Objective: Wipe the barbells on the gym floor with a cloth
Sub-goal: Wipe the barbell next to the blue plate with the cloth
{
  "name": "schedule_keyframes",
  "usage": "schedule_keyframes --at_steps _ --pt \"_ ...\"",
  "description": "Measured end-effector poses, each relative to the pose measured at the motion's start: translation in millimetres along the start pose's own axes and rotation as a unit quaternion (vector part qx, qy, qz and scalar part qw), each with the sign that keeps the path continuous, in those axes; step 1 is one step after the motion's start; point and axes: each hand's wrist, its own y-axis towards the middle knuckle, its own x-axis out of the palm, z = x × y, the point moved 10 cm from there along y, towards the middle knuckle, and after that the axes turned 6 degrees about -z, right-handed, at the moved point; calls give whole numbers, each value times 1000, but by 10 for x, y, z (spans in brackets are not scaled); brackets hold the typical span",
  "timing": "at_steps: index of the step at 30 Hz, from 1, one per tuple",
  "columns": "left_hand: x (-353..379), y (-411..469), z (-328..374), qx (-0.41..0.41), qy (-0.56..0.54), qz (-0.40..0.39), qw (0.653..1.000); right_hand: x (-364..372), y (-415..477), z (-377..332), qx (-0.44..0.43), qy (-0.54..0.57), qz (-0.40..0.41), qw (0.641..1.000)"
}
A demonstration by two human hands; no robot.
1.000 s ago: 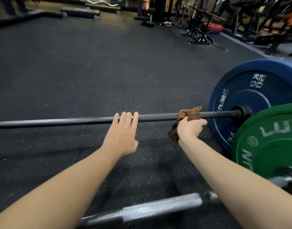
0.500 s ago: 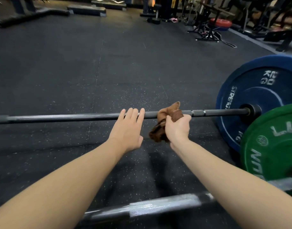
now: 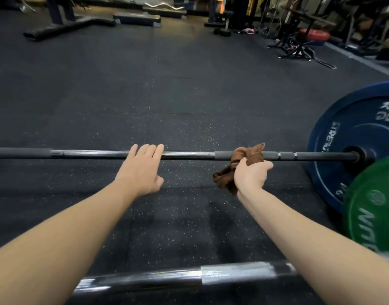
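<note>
My right grip was clamped around a crumpled brown cloth, holding it over the smooth dark stretch of the barbell that crossed mid-frame, right of centre. My left grip lay apart and flat, fingers straight over the ribbed steel section. The bar ran into a round blue plate at right, above the speckled black rubber floor.

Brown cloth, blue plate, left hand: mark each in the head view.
brown cloth (image 3: pixel 249 156), head view, on its upper fold
blue plate (image 3: pixel 347 119), head view, on the flat face, upper left
left hand (image 3: pixel 140 175), head view, on the back of the hand
</note>
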Motion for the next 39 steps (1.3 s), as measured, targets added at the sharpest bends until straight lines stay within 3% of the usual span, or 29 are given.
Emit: schedule_keyframes --at_steps 2,7,10,15,23,29,35,39 --pt "13 7 27 -4 -12 -3 1000 186 -160 -28 -27 -43 -2 999" --pt "20 13 74 -21 -19 16 999 890 -265 202 -69 -138 -132 979" --pt "17 16 43 -11 -16 22 1000 1073 -550 216 -12 -114 -169 979" --pt "17 5 40 -7 -24 1 1000 853 -456 139 -17 -148 -138 979" --pt "11 7 39 6 -39 -21 999 132 -35 -64 -46 -158 -6 986" --pt "-2 -7 52 4 -34 -20 999 451 -344 -32 -23 -144 -34 989" --pt "3 13 33 3 -38 -19 999 1208 -770 190 -24 -181 -136 974" --pt "-10 8 39 6 -46 -21 999 1276 -803 186 -25 -164 -133 977"
